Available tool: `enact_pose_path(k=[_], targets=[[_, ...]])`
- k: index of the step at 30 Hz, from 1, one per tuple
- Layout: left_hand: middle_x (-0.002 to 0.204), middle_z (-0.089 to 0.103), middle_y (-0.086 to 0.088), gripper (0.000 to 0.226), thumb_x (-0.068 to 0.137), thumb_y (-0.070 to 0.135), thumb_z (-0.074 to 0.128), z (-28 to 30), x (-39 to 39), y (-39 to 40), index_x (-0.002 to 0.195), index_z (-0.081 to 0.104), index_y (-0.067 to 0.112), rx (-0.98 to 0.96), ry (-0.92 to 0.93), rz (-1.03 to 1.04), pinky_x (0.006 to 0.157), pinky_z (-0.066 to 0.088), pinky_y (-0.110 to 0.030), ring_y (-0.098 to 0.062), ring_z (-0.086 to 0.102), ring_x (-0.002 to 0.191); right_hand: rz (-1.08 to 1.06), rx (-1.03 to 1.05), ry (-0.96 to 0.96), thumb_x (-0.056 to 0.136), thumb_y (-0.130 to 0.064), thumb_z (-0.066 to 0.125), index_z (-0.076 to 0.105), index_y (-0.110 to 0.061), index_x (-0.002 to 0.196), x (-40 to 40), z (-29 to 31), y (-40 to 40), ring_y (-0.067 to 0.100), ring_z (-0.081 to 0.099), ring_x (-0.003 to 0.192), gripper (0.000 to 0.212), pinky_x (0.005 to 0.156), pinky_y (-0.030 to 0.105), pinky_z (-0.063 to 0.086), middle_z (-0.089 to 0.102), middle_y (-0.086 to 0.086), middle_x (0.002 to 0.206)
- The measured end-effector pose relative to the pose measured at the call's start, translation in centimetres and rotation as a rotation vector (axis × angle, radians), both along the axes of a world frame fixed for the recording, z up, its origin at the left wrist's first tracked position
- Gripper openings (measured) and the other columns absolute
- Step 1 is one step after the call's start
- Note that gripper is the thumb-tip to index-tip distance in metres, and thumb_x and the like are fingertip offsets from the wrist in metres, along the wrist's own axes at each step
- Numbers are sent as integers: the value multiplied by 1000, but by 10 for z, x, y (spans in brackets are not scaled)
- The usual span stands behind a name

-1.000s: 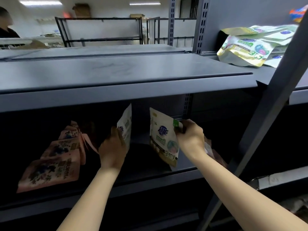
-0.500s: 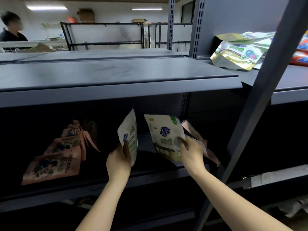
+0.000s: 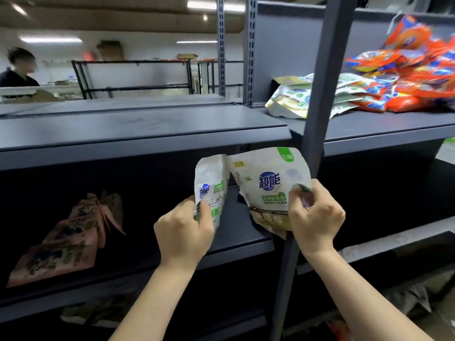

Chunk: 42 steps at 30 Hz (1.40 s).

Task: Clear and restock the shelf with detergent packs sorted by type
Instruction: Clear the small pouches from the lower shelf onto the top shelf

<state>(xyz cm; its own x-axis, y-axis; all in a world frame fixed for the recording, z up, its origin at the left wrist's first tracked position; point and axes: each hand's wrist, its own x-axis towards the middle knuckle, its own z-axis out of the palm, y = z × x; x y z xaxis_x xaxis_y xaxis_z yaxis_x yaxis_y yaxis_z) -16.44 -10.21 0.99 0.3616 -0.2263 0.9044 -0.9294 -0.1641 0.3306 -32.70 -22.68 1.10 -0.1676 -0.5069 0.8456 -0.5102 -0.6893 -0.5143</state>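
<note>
Glossy white-and-green plastic film, soft enough to crumple under the fingers, is what both hands have hold of just in front of the grey upright post [image 3: 314, 119]. The left hand [image 3: 183, 233] pinches one white-green detergent pouch [image 3: 210, 183] by its lower edge, thumb over the front, so the pack stands edge-on to the left of the post. The right hand [image 3: 316, 219] is closed on a second white-green pouch [image 3: 267, 183] at its lower right corner, its printed face turned outward and its top touching the line of the post. Both pouches look light and floppy; they bow where they are gripped, so I judge a hold low on the seam, where the film is doubled, safer than a pinch in the slack middle, and the shiny film could slip.

Left of the post, deep in the dark bay, pink pouches [image 3: 64, 244] lie fanned on the lower shelf [image 3: 236, 244]. Right of the post, on the upper shelf [image 3: 384, 124], more white-green pouches [image 3: 286, 102] are heaped against red-orange packs [image 3: 403, 77]. That heap seems the natural place for these two, matched by type.
</note>
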Motion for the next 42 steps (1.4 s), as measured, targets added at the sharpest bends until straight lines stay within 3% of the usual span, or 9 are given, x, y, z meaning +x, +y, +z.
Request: enact_pose_path(k=[7,13,19,27,31,35,38,40,42], targets=[[49,58,-3,34,84,19,53,50,-57,1,55,62,5,-97,-57,-192,36,37,-28,-19,51,39,104,-93,-282,87,-31,50,62,-3,74,-65,44,-23,22,56,52,32,49,26,44,60,4,63],[57,52,9,17,82,6,61,100,-122,-33,67,69,4,-251,-22,-240,54,34,-9,-13,52,61,46,-103,-449,92,-34,50,64,0,95,-112,89,-68,16,60,70,38,64,22,41,69,14,84],[60,64,-3,21,89,16,57,134,-170,-113,75,70,8,-261,-18,-249,48,36,-26,-18,55,51,-40,-44,-445,97,-27,50,64,-3,103,-155,121,-151,31,65,88,29,66,20,34,71,16,96],[63,67,-11,30,92,25,54,153,-209,-227,74,67,5,-318,49,-125,51,33,-26,-34,59,55,143,-22,-390,99,-19,45,63,-6,107,-181,156,-271,31,59,85,24,65,22,29,68,16,96],[73,66,-19,41,95,36,41,157,-211,-264,75,59,4,-314,154,8,58,40,-38,-42,60,68,264,-56,-371,100,-14,39,60,-5,110,-160,180,-325,24,49,77,25,63,25,26,60,5,88],[90,66,-23,37,101,29,37,168,-209,-291,89,58,0,-292,245,130,64,32,-37,-43,59,84,283,-186,-366,93,-13,38,64,-7,109,-119,207,-381,30,54,89,30,70,23,28,65,14,95],[97,65,-23,36,102,27,35,180,-205,-308,94,57,0,-304,282,213,64,24,-33,-42,56,89,269,-199,47,85,-16,37,66,-18,114,-88,220,-425,33,57,103,41,90,37,40,66,9,107],[102,65,-22,35,102,27,33,189,-201,-323,99,56,0,-321,308,263,65,23,-32,-41,55,92,204,63,631,88,-15,38,59,-27,123,-72,217,-450,33,46,123,43,106,51,32,56,8,127],[105,64,-21,34,103,27,31,198,-196,-340,103,54,1,-331,315,306,65,23,-32,-41,55,93,274,285,957,92,-17,41,51,-33,133,-66,210,-467,31,40,131,45,109,47,32,46,5,141]])
